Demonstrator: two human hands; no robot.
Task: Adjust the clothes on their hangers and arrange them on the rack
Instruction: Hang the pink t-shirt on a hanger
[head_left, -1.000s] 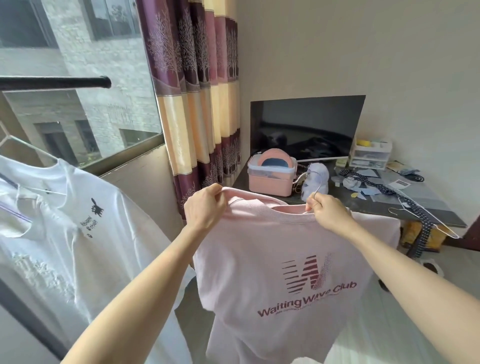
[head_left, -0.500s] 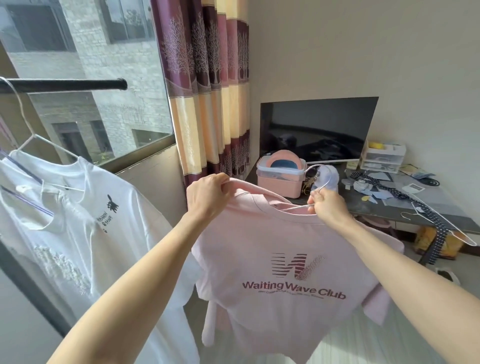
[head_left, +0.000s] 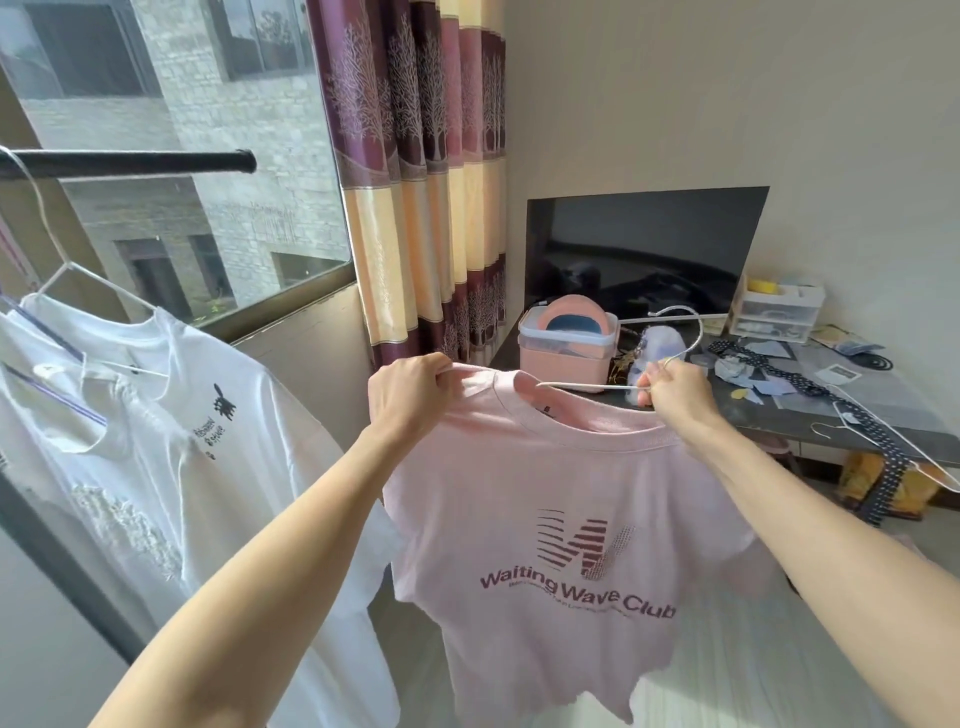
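Rack rail (head_left: 130, 162) runs across upper left, by the window; its free end has bare bar w/ room for one more hanger, which is prob. why the shirt in hand is held up toward that side. White T-shirts (head_left: 171, 441) already hang there on wire hangers, shoulders sitting fairly square, so they look done.

Pink T-shirt (head_left: 545, 519), printed "Waiting Wave Club", is held up mid-air in front of the person, between the rack and the bench (head_left: 810, 415), print facing the camera. It's off the rack and not touching the bench. Held high so the body drops free and the fabric can be slid along the wire w/o bunching.

Left hand (head_left: 410, 400) has its fingers closed on the shirt's left shoulder seam near the collar, pinching cloth, likely tugging that shoulder over the hanger's end. Right hand (head_left: 675, 395) has its fingers closed round the neck of the white wire hanger (head_left: 685, 332) at the collar's right side; hook pokes up clear above the knuckles, lower wire crosses the neck opening. Right shoulder looks less settled, can't tell for sure.

Spare wire hanger (head_left: 883, 441) w/ a dotted strap lies on the bench edge, waiting.
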